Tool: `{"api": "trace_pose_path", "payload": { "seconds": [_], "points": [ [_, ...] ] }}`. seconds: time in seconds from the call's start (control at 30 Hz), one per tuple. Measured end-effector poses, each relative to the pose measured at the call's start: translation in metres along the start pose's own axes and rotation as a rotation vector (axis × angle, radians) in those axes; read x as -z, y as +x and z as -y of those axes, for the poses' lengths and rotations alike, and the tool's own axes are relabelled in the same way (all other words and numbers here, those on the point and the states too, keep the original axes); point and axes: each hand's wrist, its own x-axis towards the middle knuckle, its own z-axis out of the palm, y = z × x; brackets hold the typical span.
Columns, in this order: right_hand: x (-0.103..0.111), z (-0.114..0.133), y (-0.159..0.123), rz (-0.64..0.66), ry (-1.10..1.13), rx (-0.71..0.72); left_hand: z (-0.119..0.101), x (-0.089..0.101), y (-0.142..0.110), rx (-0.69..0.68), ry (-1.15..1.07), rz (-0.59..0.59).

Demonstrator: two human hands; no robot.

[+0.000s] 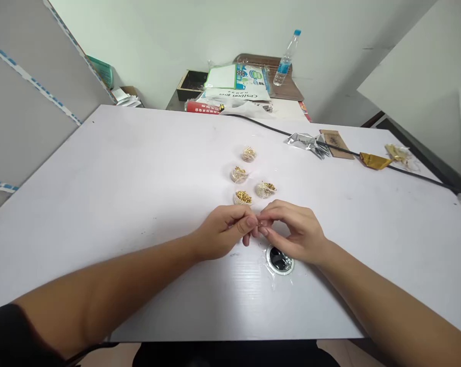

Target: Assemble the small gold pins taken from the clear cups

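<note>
My left hand and my right hand meet above the white table, fingertips pinched together. Something tiny sits between them, too small to make out. Just beyond my left hand stands a small clear cup heaped with gold-coloured metal pieces. Three similar cups are grouped behind it: a right-hand cup, a left-hand cup and a far cup. Beneath my right wrist, a round black disc with a white rim lies on the table, with clear tape or film around it.
A black cable crosses the back right, passing a silver foil packet, brown cardboard and a gold foil piece. Behind the table are a water bottle, plastic packages and a black box. A grey partition stands left.
</note>
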Motion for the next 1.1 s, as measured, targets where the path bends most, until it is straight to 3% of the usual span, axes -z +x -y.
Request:
{"api": "trace_pose_path", "payload": {
  "seconds": [0.43,0.67,1.1],
  "points": [
    [-0.004,-0.003,-0.002,-0.023,-0.029,0.017,-0.002,0.000,-0.001,-0.046,0.125,-0.003],
    [-0.010,0.004,-0.007,-0.150,0.114,-0.188,-0.001,-0.002,-0.003,-0.028,0.145,-0.048],
    [-0.017,0.006,-0.006,-0.193,0.006,-0.100,-0.004,-0.003,0.001,-0.026,0.032,-0.058]
  ]
}}
